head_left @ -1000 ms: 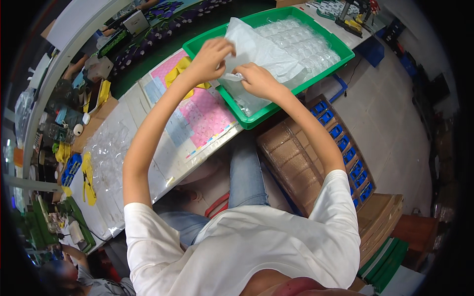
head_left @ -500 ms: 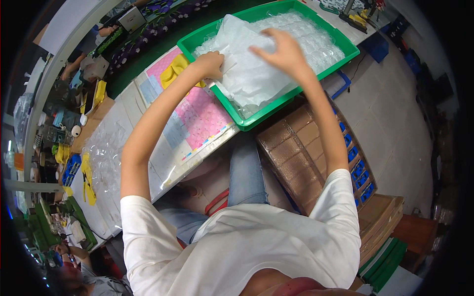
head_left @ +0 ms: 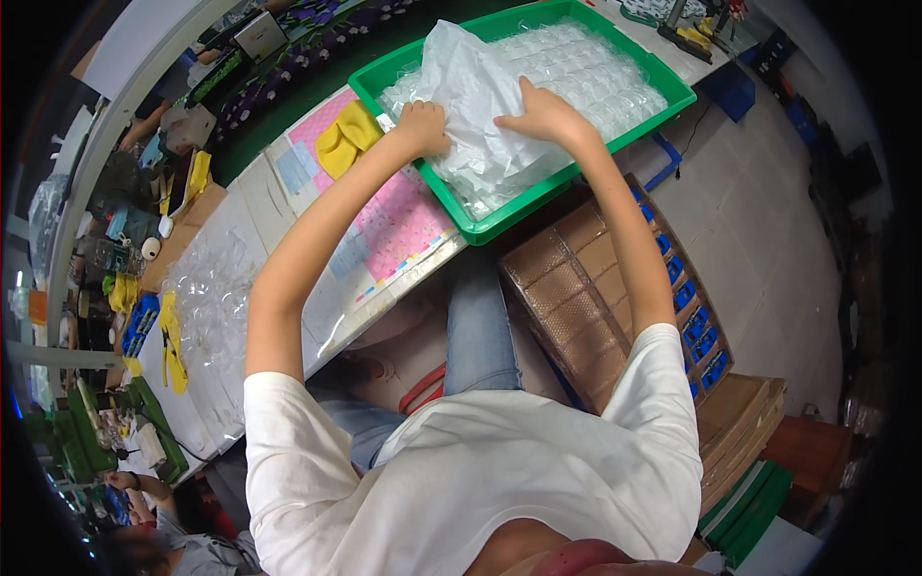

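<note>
A green plastic tray (head_left: pixel 509 223) sits on the white table, filled with clear plastic blister packs (head_left: pixel 595 72). A crumpled translucent plastic bag (head_left: pixel 471 86) lies over the tray's left part. My left hand (head_left: pixel 423 125) grips the bag near the tray's left rim. My right hand (head_left: pixel 543 113) presses flat on the bag in the tray's middle, fingers spread over it.
A pink printed sheet (head_left: pixel 403 226) and yellow gloves (head_left: pixel 346 139) lie on the table left of the tray. Clear plastic pieces (head_left: pixel 206 288) lie further left. Brown cartons (head_left: pixel 567 288) and blue bins (head_left: pixel 701 326) stand on the floor beside my legs. Another person (head_left: pixel 163 538) sits at lower left.
My right hand came back down from the far side of the tray onto the bag's middle. The bag has spread wider over the tray.
</note>
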Demonstrator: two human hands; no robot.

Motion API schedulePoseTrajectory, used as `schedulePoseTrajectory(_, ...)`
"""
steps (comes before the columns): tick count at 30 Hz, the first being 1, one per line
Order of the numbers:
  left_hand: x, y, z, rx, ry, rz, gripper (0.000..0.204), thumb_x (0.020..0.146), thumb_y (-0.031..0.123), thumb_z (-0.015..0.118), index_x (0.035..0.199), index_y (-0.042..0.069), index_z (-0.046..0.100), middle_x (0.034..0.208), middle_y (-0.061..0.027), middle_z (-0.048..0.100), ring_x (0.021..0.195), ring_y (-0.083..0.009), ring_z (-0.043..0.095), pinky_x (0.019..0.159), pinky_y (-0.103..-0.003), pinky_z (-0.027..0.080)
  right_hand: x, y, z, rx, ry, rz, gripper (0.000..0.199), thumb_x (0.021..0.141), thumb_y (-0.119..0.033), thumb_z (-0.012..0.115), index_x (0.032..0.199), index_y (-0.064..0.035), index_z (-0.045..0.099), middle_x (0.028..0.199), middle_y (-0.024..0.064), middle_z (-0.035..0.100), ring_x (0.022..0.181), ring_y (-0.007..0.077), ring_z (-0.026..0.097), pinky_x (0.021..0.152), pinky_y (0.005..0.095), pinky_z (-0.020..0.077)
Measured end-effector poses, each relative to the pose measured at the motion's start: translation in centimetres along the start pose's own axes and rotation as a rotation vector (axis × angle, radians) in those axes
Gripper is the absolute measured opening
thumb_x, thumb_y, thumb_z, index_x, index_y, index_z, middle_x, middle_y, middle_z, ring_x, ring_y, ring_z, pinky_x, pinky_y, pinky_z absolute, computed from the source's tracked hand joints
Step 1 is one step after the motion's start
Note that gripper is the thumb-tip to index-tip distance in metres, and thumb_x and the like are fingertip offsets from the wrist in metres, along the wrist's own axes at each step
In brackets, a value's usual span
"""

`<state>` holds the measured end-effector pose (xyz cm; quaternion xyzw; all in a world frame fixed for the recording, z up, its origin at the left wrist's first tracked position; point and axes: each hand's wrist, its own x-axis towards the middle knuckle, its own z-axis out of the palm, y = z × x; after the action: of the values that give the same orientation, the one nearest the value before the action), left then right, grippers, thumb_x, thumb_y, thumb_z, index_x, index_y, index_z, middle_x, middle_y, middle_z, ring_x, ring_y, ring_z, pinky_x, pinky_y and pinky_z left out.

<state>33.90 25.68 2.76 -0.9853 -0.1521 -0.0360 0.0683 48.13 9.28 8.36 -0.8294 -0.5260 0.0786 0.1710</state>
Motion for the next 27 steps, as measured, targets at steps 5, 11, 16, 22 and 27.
schedulePoseTrajectory(5,-0.3,0.2,-0.7,0.001,0.028,0.049,0.044,0.066,0.029,0.051,0.094,-0.005,0.055,0.103,-0.0223,0.05,0.098,-0.0355,0.045,0.087,-0.041,0.033,-1.0,-2.5,1.6,-0.143,0.067,0.092,0.089,0.065,-0.044,0.064,0.128,0.0063,0.025,0.11,0.0242,0.05,0.099,0.0358,0.052,0.078,0.0447,0.0446)
schedulePoseTrajectory(11,-0.2,-0.1,-1.6,-0.008,-0.054,0.032,0.038,0.067,0.027,0.051,0.087,-0.004,0.059,0.098,-0.0218,0.053,0.094,-0.0356,0.047,0.085,-0.042,0.034,-2.2,-4.9,3.8,-0.342,0.211,0.075,0.077,0.07,-0.039,0.061,0.13,-0.0023,0.028,0.101,0.0237,0.051,0.09,0.0384,0.052,0.072,0.0486,0.0434)
schedulePoseTrajectory(16,1.0,-0.9,-4.6,-0.095,-0.013,-0.125,0.034,0.066,0.023,0.05,0.085,-0.003,0.06,0.093,-0.0214,0.056,0.084,-0.0353,0.052,0.078,-0.042,0.038,-2.6,-5.5,6.5,-0.6,0.389,0.057,0.066,0.07,-0.033,0.06,0.128,-0.0123,0.037,0.101,0.0232,0.05,0.089,0.0366,0.049,0.073,0.0494,0.0374)
schedulePoseTrajectory(22,4.1,-1.4,-5.9,-0.137,0.706,-0.189,0.041,0.071,0.033,0.054,0.099,0.003,0.054,0.102,-0.0212,0.052,0.091,-0.035,0.05,0.075,-0.044,0.039,-3.7,-6.7,7.0,-0.675,0.405,0.017,0.054,0.076,-0.024,0.05,0.128,-0.0143,0.039,0.108,0.0273,0.046,0.097,0.041,0.044,0.081,0.054,0.0311)
schedulePoseTrajectory(27,7.1,-4.3,-3.3,-0.045,0.652,-0.383,0.077,0.068,0.064,0.05,0.123,0.011,0.043,0.127,-0.0277,0.032,0.11,-0.0424,0.038,0.092,-0.046,0.031,-5.0,-8.2,7.1,-0.644,0.383,-0.091,0.049,0.081,-0.028,0.045,0.127,-0.0138,0.04,0.111,0.03,0.044,0.101,0.0448,0.042,0.085,0.0587,0.0268)
